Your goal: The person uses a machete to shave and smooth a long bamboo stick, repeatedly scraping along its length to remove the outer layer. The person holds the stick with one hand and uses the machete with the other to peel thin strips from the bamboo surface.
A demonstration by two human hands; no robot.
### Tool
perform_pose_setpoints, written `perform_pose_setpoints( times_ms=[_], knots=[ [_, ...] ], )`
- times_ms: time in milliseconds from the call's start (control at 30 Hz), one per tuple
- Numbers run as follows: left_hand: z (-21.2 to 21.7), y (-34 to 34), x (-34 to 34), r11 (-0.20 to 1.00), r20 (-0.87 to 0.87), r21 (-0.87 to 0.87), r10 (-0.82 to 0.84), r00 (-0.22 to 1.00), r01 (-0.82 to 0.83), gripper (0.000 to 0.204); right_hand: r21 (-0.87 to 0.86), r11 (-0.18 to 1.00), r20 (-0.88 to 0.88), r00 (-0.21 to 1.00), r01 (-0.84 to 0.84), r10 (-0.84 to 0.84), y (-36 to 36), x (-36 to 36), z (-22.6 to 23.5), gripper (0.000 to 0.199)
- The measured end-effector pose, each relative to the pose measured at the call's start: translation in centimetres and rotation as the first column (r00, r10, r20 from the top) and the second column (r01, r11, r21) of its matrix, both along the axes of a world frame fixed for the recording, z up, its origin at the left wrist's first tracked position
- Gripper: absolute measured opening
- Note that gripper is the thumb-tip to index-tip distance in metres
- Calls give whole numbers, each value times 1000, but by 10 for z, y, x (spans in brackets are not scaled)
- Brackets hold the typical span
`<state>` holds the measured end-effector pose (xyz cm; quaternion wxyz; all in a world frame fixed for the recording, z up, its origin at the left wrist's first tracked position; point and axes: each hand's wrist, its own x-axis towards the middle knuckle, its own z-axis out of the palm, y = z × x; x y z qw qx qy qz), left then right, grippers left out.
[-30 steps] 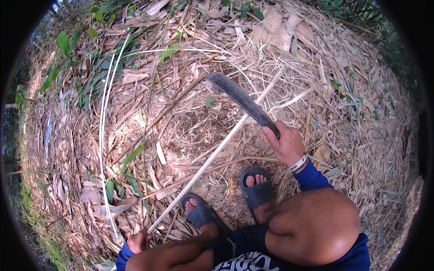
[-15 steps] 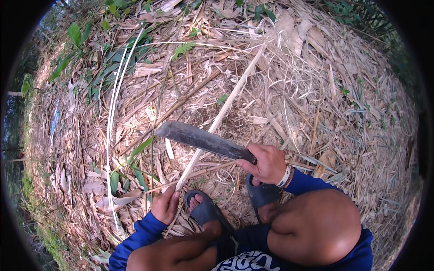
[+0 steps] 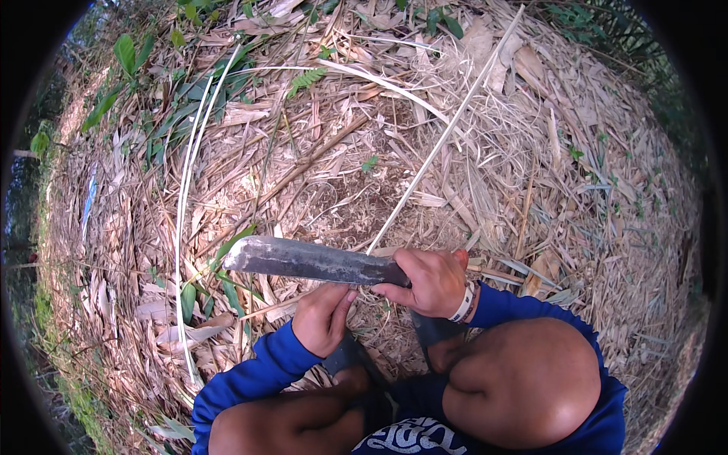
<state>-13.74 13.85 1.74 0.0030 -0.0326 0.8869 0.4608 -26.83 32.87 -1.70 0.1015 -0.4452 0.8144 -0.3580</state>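
So the right hand [image 3: 436,287] is gripping a big dark machete [image 3: 315,260] tightly by its handle, and the blade is pointing off to the left, lying crosswise in front of the knees. The left hand [image 3: 322,318] is sitting just under the blade's lower edge, thumb and fingers pinching the near end of a pale strip [image 3: 447,135] (the blade is hiding the bit right past the fingertips, so I can't tell if it's touching the strip). That strip is running out from behind the blade, slanting away to the upper right over a carpet of dry leaves [image 3: 614,250]. Another pale strip [image 3: 394,89] is curving toward it from the left, and a couple of long thin strips [image 3: 183,205] are lying well off to the left.
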Motion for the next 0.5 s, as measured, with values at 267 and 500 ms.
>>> perform_pose_setpoints(
  times_ms=[267,500],
  knots=[
    [15,-10,19,1000,61,-9,-6,998,7,43,2,994,-77,991,110,-109,4,0,6,46],
    [18,-38,57,983,72,-99,-148,986,154,59,39,970,26,970,240,-241,26,-23,12,45]
  ],
)
